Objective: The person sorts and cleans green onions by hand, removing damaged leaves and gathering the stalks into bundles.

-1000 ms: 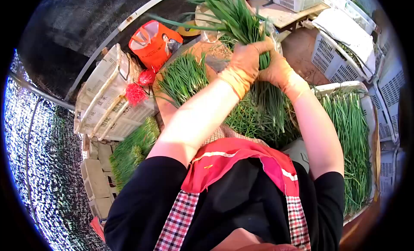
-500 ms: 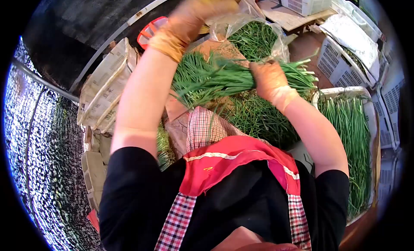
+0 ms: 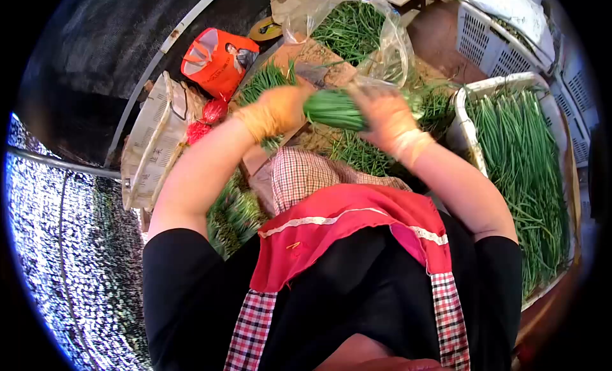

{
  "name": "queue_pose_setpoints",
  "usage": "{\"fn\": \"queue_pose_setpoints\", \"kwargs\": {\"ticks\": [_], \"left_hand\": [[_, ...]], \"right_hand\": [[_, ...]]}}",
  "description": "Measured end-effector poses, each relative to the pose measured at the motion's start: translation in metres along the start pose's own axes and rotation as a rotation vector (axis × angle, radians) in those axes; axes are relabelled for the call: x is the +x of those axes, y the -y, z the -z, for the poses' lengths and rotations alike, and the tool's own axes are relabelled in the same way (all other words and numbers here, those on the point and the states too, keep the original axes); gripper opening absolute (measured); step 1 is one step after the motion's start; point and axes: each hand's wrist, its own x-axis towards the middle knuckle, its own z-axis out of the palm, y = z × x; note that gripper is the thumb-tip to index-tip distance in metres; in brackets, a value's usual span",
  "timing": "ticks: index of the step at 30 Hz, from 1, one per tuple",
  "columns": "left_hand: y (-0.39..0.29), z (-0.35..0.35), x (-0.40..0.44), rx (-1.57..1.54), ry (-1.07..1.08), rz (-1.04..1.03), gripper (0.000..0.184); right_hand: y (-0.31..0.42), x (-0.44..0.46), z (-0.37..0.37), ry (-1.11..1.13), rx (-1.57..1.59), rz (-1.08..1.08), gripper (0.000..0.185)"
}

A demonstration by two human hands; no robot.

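A bunch of green chives lies crosswise between my two orange-gloved hands, above the work surface. My left hand, smeared by motion, is closed at the left end of the bunch; its fingertips are hard to see. Around the other end my right hand is wrapped, also somewhat blurred. Loose chives lie on the surface below the bunch. More leaves lie just beyond my left hand.
A white crate full of chives stands at the right. Behind are a plastic bag of greens and a tape roll. At the left are a red bag, red twine, a pale crate and bundled chives.
My left hand has come down from high at the upper left to the bunch. The right hand has moved slightly left with the bunch. The view has shifted, uncovering the red bag.
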Motion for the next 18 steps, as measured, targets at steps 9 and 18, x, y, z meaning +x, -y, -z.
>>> {"fn": "queue_pose_setpoints", "kwargs": {"ticks": [9, 18], "left_hand": [[-0.011, 0.102, 0.0, 0.484, -0.234, 0.147, 0.031], [-0.018, 0.132, 0.062, 0.7, -0.184, -0.058, 0.046]], "right_hand": [[-0.096, -0.133, -0.052, 0.37, 0.332, -0.861, 0.043], [-0.102, -0.125, -0.009, 0.413, 0.462, -0.946, 0.067]]}}
